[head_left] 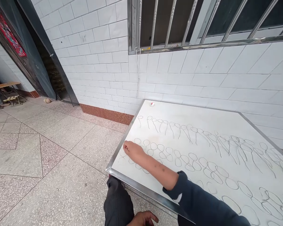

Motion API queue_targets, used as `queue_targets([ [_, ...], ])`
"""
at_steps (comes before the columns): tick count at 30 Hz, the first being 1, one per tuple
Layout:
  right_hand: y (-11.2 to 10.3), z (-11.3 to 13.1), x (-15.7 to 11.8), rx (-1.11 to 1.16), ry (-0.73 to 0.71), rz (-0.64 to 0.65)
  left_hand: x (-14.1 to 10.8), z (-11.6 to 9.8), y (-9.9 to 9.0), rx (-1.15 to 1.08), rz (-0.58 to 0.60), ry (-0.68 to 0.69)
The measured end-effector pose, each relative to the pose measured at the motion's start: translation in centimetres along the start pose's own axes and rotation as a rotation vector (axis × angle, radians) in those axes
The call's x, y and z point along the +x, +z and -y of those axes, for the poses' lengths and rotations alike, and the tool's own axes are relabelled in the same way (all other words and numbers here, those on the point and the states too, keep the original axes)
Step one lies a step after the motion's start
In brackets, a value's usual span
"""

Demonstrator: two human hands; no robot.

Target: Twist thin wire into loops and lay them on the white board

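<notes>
My right hand (133, 150) is closed near the left edge of a white board-like tabletop (193, 110), its forearm lying across from the right in a dark navy sleeve. What the curled fingers hold, if anything, is hidden. Around the hand are drawn loops, some stacked like figure eights, and fainter ones close to the fist. Above them runs a row of drawn shapes like nines. At the bottom edge, my left hand (143, 218) is partly cut off beside my dark-trousered leg (119, 201), thumb and fingers apart, with nothing visible in it.
A small white and red object (152, 104) lies at the tabletop's far left corner. The metal frame (141, 188) edges the top. Behind stands a white tiled wall (96, 62) with a barred window (171, 25). To the left are speckled floor tiles (80, 175) and a doorway (51, 72).
</notes>
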State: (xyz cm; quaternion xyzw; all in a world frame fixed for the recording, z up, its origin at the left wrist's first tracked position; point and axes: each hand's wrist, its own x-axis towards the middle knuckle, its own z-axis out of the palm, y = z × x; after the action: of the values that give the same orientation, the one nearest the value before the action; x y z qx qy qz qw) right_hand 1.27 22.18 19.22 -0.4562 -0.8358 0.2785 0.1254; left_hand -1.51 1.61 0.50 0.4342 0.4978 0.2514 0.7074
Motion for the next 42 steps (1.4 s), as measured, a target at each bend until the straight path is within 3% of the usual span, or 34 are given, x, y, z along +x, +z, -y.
queue_targets([
  [3, -2.8, -0.3, -4.2, 0.132, -0.022, -0.080, -4.2, -2.9, -0.9, 0.019, 0.102, -0.010],
  [5, -4.6, -0.4, -7.1, 0.346, 0.002, -0.183, -6.9, -5.9, -1.4, -0.028, 0.084, 0.057],
  [8, -6.7, 0.0, -11.4, 0.659, 0.058, -0.310, -10.1, -11.8, -1.3, -0.148, -0.249, 0.261],
  [10, -7.6, 0.7, -13.8, 0.752, 0.060, -0.350, -11.4, -15.5, -0.5, -0.245, -0.494, 0.393],
  [12, -8.3, 1.4, -16.0, 0.789, 0.047, -0.381, -12.3, -18.5, 0.9, -0.289, -0.512, 0.482],
  [15, -9.0, 2.3, -18.5, 0.793, 0.033, -0.407, -12.8, -20.9, 3.4, -0.361, -0.472, 0.589],
  [20, -9.4, 2.7, -21.3, 0.817, -0.001, -0.405, -12.9, -21.5, 6.5, -0.476, -0.540, 0.635],
  [28, -8.7, 2.0, -24.1, 0.961, -0.079, -0.268, -14.3, -21.0, 9.0, -0.427, -0.545, 0.666],
  [34, -8.5, 1.7, -25.2, 1.029, -0.057, -0.250, -15.3, -20.2, 9.2, -0.364, -0.513, 0.633],
  [42, -8.5, 2.2, -25.7, 0.892, -0.050, -0.177, -15.9, -20.4, 9.1, -0.234, -0.538, 0.571],
])
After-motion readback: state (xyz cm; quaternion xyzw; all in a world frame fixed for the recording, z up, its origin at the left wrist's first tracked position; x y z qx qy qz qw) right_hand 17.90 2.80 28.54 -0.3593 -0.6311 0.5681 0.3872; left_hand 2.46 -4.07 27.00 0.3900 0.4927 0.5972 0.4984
